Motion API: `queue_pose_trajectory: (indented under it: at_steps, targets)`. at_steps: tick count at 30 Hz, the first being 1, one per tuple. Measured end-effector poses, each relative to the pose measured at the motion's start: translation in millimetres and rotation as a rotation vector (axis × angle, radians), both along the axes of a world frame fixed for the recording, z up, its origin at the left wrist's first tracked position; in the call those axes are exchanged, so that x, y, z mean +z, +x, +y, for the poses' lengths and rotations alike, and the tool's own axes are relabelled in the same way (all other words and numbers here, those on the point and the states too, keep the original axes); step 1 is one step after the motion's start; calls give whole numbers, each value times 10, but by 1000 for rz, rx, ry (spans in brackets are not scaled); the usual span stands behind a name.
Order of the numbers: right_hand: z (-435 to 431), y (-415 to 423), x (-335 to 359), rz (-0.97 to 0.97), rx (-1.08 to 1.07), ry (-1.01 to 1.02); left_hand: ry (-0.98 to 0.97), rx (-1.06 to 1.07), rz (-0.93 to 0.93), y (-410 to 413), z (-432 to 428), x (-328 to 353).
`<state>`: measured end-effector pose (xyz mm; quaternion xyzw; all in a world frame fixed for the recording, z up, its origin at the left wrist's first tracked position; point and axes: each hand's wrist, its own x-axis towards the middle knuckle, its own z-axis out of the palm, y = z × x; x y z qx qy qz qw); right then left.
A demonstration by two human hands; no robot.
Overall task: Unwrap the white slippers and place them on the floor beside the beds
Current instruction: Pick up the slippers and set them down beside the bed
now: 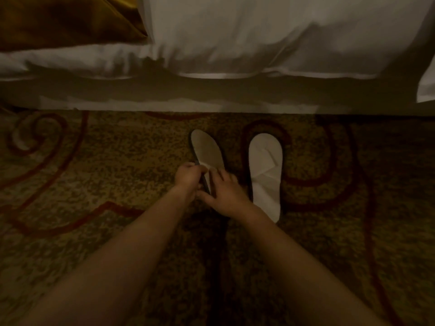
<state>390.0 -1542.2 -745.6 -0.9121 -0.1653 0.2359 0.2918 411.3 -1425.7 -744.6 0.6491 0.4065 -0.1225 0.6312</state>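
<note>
Two white slippers lie on the patterned carpet in front of the bed. The right slipper [266, 170] lies flat, its creased upper showing. The left slipper [207, 149] is tilted on its dark-edged sole, with the far end pointing at the bed. My left hand [188, 178] grips the near left edge of this slipper, fingers curled round the sole. My right hand [226, 191] rests on its near end, fingers spread over the white upper and thumb under the edge.
The bed [259, 38] with white linen fills the top of the view, its skirt [211, 102] reaching the carpet. A gold-brown cushion [66, 20] lies at the top left. Brown carpet with dark red swirls [70, 184] spreads left and right of the slippers.
</note>
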Motion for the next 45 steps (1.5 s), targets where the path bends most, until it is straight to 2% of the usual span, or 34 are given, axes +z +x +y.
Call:
queue_pose_trajectory:
  at_steps: [3,6,7,8,10,11,12,13,14,15,18,21,23,25,27,29,31,33,37,41,45]
  targets:
    - [58,82,79,155,46,109,-91,2,-10,40,80,177]
    - [1,143,176,93,-76,243,-184,-17,-79,54,119,330]
    - [-10,157,195,30,-143,223,-120,-45,-110,71,137,364]
    - [-18,162,204,-50,-173,161,71,-120,-141,97,183,385]
    - [-53,167,204,-148,-135,40,664,-452,-250,155,316,460]
    - [-79,182,218,-146,-97,22,879,-684,-325,171,381,510]
    - [-110,205,249,-120,-61,32,986,-926,-378,181,432,552]
    - [-134,228,292,-86,-27,54,993,-1127,-408,189,473,560]
    - [-157,248,336,-61,6,80,946,-1251,-404,180,493,548]
    - [-174,267,376,-58,26,99,880,-1286,-382,147,495,525]
    - [-233,349,467,-154,-93,171,749,-1129,-367,61,499,442]
    - [-316,457,514,-186,-407,295,546,-851,-288,35,494,387]
    - [-335,494,489,-68,-627,418,235,-546,-183,21,452,361]
    - [-264,446,416,126,-752,502,-101,-268,-117,-4,387,320]
    - [-135,329,313,262,-674,434,-248,-94,-70,-15,311,293]
    - [-1,188,220,324,-548,325,-259,-8,-45,-13,251,253]
    - [84,79,118,323,-564,259,-256,31,-41,-22,216,184]
    - [112,29,40,303,-669,202,-257,43,-50,-65,182,125]
    - [82,8,-47,251,-767,190,-154,-95,-52,-194,57,50]
    - [131,10,-97,200,-720,146,-50,-254,-35,-214,8,-35]
    - [162,38,-186,175,-577,-130,-6,-371,-83,-225,12,-103]
